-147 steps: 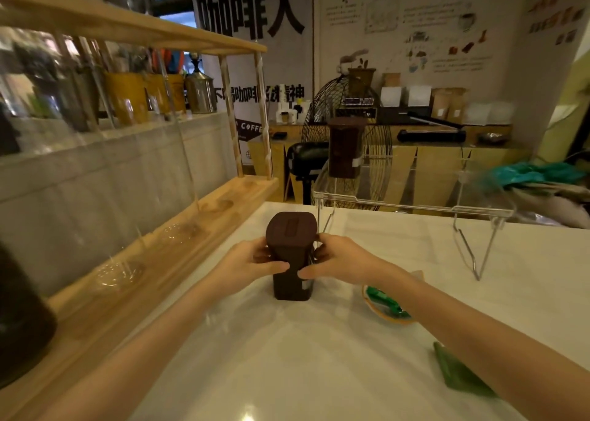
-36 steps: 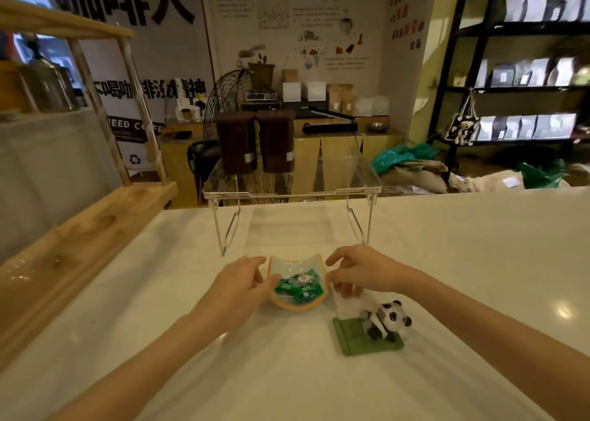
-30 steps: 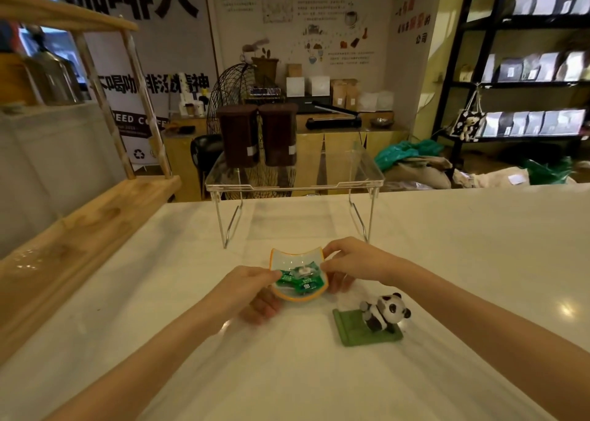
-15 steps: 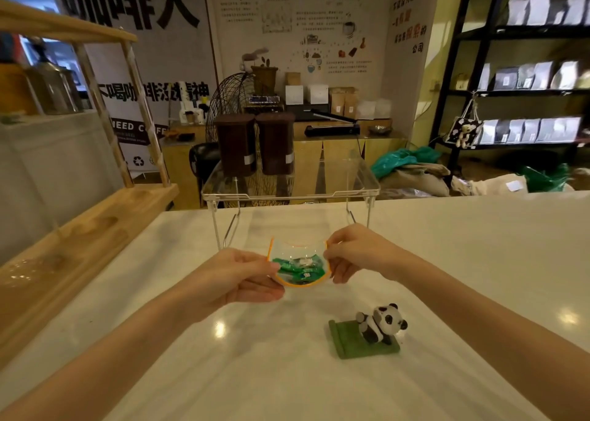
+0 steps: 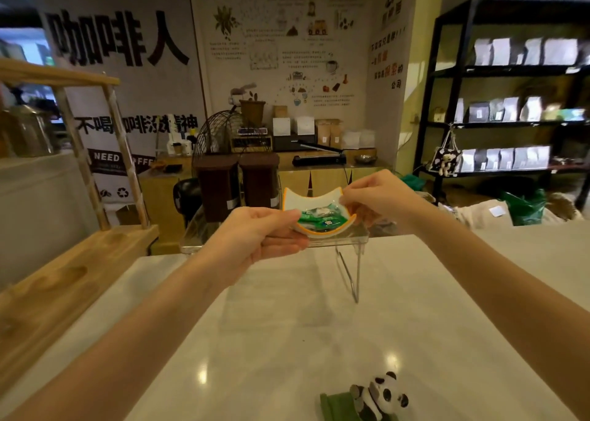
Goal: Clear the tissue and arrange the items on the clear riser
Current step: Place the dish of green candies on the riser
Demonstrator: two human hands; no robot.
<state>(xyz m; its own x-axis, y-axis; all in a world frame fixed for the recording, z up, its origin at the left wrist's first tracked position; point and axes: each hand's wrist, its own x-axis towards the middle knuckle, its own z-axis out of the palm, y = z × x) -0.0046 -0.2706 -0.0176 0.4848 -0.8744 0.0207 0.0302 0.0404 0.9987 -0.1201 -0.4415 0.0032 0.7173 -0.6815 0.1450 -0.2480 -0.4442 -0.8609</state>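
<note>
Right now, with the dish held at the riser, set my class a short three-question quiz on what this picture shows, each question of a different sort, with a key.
1. True or false: the panda figurine already stands on the clear riser.
2. Multiple choice: what holds the orange-rimmed dish? A. the left hand only. B. the right hand only. C. both hands.
3. Fill in: the number of brown canisters standing on the riser is ____.

Key
1. False: it is on the white counter, near the person.
2. C: one hand on each side of the dish, which holds green wrapped packets.
3. Two, side by side at the riser's left.
</note>
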